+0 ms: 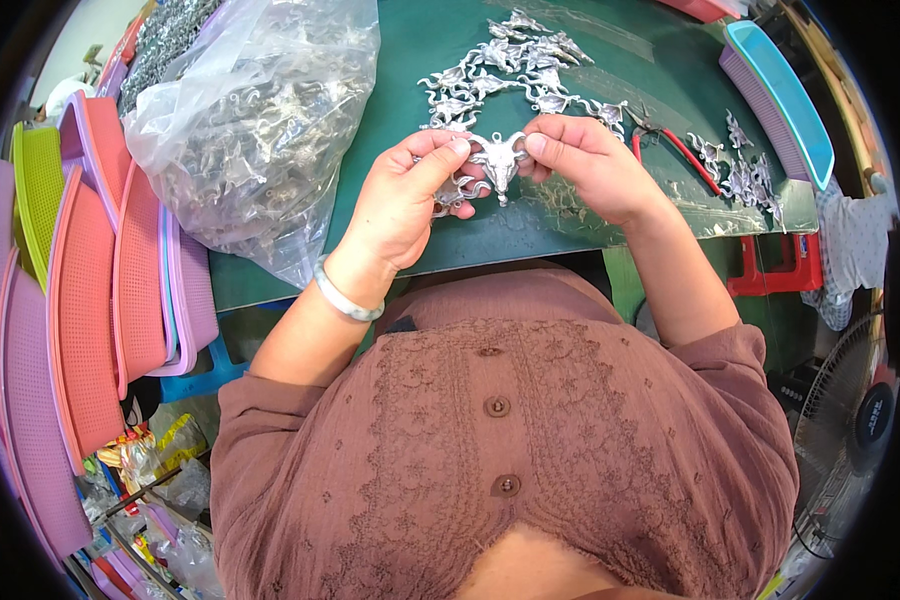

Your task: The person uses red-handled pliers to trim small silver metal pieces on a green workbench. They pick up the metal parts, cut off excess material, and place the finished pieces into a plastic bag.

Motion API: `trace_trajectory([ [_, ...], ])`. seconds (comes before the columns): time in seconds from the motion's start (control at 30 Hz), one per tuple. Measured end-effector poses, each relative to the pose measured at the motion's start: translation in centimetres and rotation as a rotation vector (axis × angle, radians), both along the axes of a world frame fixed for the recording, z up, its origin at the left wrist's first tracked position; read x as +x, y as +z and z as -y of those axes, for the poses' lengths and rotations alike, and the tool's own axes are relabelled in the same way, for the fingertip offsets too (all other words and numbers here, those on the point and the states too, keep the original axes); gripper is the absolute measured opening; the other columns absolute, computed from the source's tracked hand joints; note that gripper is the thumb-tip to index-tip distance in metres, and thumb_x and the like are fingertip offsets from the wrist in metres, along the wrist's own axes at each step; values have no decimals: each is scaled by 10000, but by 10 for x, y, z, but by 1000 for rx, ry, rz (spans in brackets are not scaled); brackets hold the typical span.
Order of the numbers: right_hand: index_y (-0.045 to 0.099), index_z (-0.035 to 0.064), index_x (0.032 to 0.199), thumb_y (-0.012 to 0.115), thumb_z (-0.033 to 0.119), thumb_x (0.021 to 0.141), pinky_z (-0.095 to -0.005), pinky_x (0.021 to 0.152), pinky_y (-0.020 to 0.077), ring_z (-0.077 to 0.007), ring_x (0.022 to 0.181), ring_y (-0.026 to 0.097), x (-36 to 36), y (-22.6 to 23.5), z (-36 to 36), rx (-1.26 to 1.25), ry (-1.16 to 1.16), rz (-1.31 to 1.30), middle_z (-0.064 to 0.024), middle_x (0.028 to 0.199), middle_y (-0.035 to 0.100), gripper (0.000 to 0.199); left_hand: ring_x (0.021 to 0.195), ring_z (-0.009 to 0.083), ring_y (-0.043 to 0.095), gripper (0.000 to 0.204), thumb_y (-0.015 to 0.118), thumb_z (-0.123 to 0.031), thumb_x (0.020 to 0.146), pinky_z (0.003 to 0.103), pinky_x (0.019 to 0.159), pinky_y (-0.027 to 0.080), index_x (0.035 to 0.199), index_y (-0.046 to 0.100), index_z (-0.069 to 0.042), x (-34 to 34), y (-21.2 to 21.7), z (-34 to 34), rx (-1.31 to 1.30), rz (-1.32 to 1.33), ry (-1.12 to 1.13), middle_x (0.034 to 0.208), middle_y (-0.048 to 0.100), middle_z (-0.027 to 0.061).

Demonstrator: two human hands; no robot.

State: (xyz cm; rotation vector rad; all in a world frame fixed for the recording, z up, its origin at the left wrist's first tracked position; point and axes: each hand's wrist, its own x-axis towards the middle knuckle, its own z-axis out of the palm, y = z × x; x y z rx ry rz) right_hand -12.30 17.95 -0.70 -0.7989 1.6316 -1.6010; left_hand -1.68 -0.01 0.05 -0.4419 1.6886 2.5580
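A silver animal-skull pendant (499,163) with curled horns and a small loop on top is held up between my two hands. My left hand (415,180) pinches one horn between thumb and fingers; more silver horned pieces (458,190) show at its fingers, and I cannot tell whether it holds them too. The opposite horn is pinched by my right hand (590,163). Beyond my hands, several similar silver pendants (505,60) lie scattered on the green table. Red-handled pliers (685,155) rest to the right of my right hand.
A large clear plastic bag (260,110) full of silver pieces fills the left of the green table (660,60). A small pile of pendants (750,180) lies right, near a turquoise-and-purple basket (785,100). Stacked baskets (85,320) stand left; a fan (845,400) and red stool (775,268) are right.
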Motion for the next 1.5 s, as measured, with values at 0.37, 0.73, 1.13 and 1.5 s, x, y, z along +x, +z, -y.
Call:
trace_trajectory([
  [0.37, 593, 24, 914, 514, 224, 896, -222, 654, 428, -95, 674, 511, 0, -6, 1, -108, -84, 270, -38, 786, 600, 216, 684, 163, 611, 163, 527, -189, 881, 239, 507, 459, 933, 553, -37, -2, 1, 3, 58, 31, 9, 767, 603, 55],
  [0.73, 585, 17, 913, 506, 209, 899, -227, 642, 437, -103, 666, 519, 0, -4, 3, -110, -89, 335, -50, 778, 599, 208, 687, 172, 607, 187, 519, -198, 883, 249, 508, 463, 950, 544, -25, -2, 1, 6, 110, 46, -10, 771, 602, 59],
  [1.13, 575, 2, 925, 466, 193, 916, -243, 602, 446, -123, 630, 537, 1, -3, 0, -132, -80, 398, -81, 761, 604, 221, 714, 199, 610, 200, 472, -177, 899, 267, 533, 478, 980, 537, -6, -1, -1, 7, 132, 39, -16, 807, 598, 84],
  [1.5, 577, -3, 882, 469, 214, 913, -233, 563, 448, -117, 598, 551, 4, -1, 2, -127, -99, 458, -83, 741, 618, 244, 775, 234, 609, 267, 418, -204, 914, 305, 599, 492, 1022, 535, 11, 1, -5, 8, 178, 45, -22, 879, 602, 121],
])
